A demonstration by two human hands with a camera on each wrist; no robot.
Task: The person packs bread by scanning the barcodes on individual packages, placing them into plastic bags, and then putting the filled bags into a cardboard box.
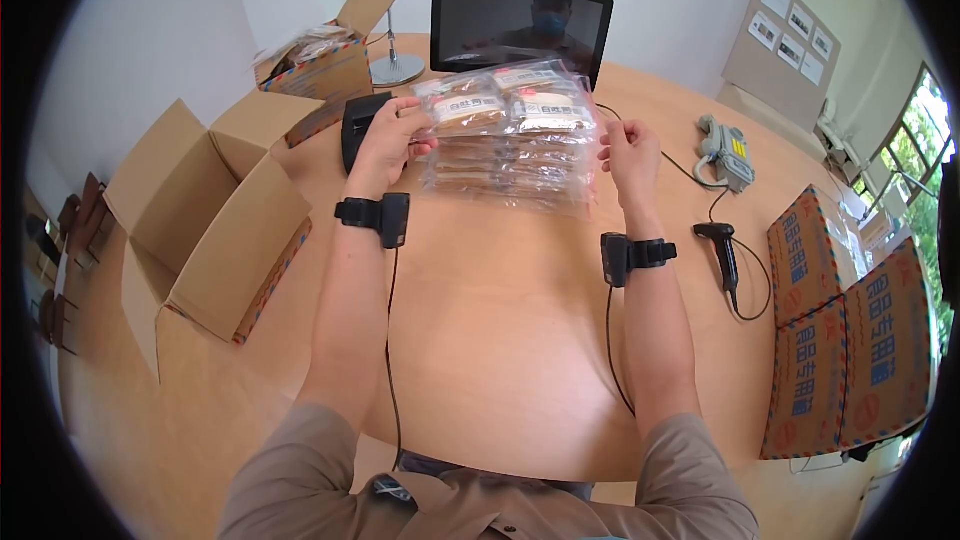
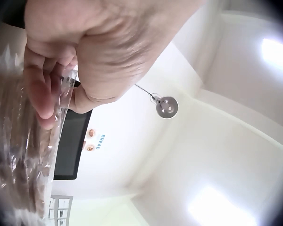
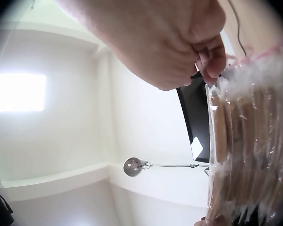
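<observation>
A stack of several clear plastic bags (image 1: 510,165) holding flat pale-brown items lies on the table before the monitor. Its top bag (image 1: 555,112) has white labels with dark print and red marks. My left hand (image 1: 390,140) pinches the top bag's left edge; in the left wrist view the thumb and fingers of this hand (image 2: 85,56) hold the plastic film. On the other side, my right hand (image 1: 632,162) has curled fingers at the bag's right edge. The right wrist view shows that hand's (image 3: 179,47) fingertips pinching the film at the corner of the stack (image 3: 250,141).
An open empty carton (image 1: 215,210) stands at left, a filled carton (image 1: 320,75) behind it. A black device (image 1: 355,130) and lamp base (image 1: 397,69) are near the monitor (image 1: 520,30). A telephone (image 1: 728,152), scanner (image 1: 722,258) and printed cartons (image 1: 850,340) are at right.
</observation>
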